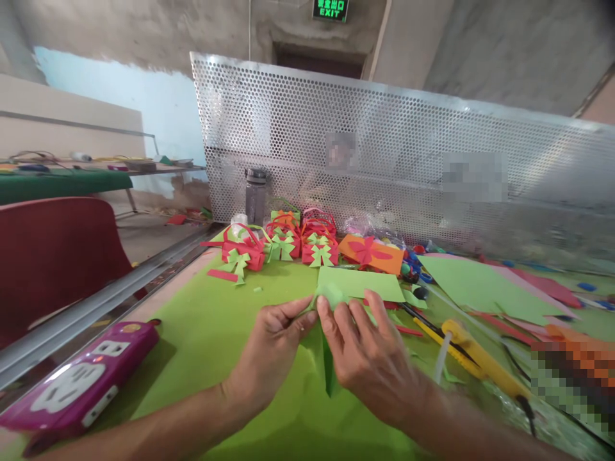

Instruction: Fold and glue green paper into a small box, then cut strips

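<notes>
My left hand (271, 349) and my right hand (368, 355) meet over the green sheet (216, 333) on the table. Both pinch a small folded piece of green paper (329, 296) between thumbs and fingertips. A green paper strip hangs down between my palms. Beyond my hands lies a flat green paper rectangle (360, 283). Further back stand several red paper baskets with green bows (283, 243).
A pink power strip (81, 384) lies at the left edge. A yellow glue gun (480, 358) and black scissors (432, 323) lie to the right, with paper sheets and scraps. An orange card with a red bow (369, 253), a bottle (255, 195) and a perforated metal screen (384, 160) stand behind.
</notes>
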`<state>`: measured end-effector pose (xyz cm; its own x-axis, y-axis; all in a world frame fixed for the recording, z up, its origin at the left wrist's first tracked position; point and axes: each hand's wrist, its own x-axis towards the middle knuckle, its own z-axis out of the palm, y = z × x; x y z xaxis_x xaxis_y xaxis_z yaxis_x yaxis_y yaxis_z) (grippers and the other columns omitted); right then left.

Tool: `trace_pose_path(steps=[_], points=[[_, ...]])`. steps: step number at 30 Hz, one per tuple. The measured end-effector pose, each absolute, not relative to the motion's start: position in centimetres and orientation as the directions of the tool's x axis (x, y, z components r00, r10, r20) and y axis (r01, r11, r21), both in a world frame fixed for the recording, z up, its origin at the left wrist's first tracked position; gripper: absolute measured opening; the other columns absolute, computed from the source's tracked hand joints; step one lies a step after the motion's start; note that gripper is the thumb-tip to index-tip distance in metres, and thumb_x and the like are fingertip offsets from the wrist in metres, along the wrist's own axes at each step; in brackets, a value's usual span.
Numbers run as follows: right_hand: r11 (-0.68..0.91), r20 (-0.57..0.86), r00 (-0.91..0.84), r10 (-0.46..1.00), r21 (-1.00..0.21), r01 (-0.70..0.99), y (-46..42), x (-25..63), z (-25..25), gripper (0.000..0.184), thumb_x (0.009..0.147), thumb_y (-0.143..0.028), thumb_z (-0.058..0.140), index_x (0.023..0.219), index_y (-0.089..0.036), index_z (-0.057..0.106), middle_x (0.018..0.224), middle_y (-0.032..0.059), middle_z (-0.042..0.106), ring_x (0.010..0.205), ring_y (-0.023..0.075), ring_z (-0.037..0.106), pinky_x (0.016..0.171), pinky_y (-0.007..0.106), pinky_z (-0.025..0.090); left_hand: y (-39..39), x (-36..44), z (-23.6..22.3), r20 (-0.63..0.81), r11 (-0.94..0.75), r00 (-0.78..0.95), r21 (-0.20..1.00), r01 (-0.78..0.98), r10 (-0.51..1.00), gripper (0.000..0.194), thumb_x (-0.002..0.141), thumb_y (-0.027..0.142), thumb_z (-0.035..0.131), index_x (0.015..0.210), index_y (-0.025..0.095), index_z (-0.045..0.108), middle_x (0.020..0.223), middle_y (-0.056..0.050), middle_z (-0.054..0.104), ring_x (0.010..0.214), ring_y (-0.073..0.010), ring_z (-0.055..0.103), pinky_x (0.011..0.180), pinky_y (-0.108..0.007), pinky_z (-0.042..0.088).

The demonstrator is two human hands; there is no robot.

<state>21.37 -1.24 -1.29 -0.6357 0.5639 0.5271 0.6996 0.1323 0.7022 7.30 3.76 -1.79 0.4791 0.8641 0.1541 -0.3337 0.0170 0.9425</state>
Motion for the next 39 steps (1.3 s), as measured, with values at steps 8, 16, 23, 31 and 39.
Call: trace_pose_path(steps=[8,16,23,31,39], points=[[0.137,0.563,-0.618,0.550,0.669,0.731,-1.1,21.3,-1.6,0.039,0.082,-0.007,0.040,0.119,0.000,0.053,0.074,0.0080,0.061,0.068,0.0223,0.056,0.084,0.051,0.040,3.7,7.3,-1.8,0.148,0.018,0.502,0.950,-0.311,0.852,0.027,0.073,0.027,0.069,0.098,0.021,0.071,0.096,-0.002,0.072,0.098,-0.0215,0.061,0.087,-0.031,0.048],[0.134,0.583,-0.616,0.530,0.659,0.740,-1.0,21.2,-1.6,0.038,0.082,-0.006,0.041,0.117,0.000,0.054,0.072,0.0072,0.061,0.065,0.0219,0.056,0.084,0.050,0.039,3.8,7.4,-1.8,0.145,0.030,0.497,0.945,-0.327,0.855,0.027,0.070,0.029,0.071,0.096,0.020,0.071,0.093,-0.003,0.073,0.095,-0.0215,0.062,0.088,-0.033,0.047],[0.176,0.540,-0.594,0.596,0.634,0.753,-1.1,20.7,-1.8,0.044,0.080,-0.002,0.034,0.121,0.005,0.049,0.087,0.0138,0.063,0.081,0.0261,0.058,0.088,0.048,0.037,3.9,7.3,-1.5,0.191,-0.063,0.467,0.959,-0.276,0.863,0.024,0.070,0.029,0.070,0.091,0.018,0.073,0.089,-0.003,0.073,0.088,-0.0204,0.063,0.089,-0.032,0.046],[0.356,0.626,-0.469,0.623,0.307,0.883,-1.7,22.0,0.7,0.034,0.083,-0.008,0.043,0.114,-0.007,0.058,0.079,0.0077,0.062,0.074,0.0219,0.055,0.081,0.047,0.041,4.5,6.8,-1.3,0.273,-0.249,0.439,0.962,-0.113,0.856,0.022,0.077,0.031,0.060,0.087,0.014,0.070,0.077,-0.003,0.069,0.074,-0.0161,0.058,0.069,-0.024,0.045],[0.321,0.205,-0.247,0.947,-0.629,0.708,0.6,24.2,3.6,0.019,0.076,-0.030,0.062,0.089,-0.017,0.065,0.086,0.0029,0.065,0.079,0.0166,0.058,0.074,0.031,0.045,5.2,6.2,-1.1,0.191,-0.240,0.651,0.971,-0.013,0.734,0.023,0.076,0.033,0.059,0.074,0.011,0.066,0.056,0.002,0.051,0.051,-0.0076,0.038,0.048,-0.020,0.027]])
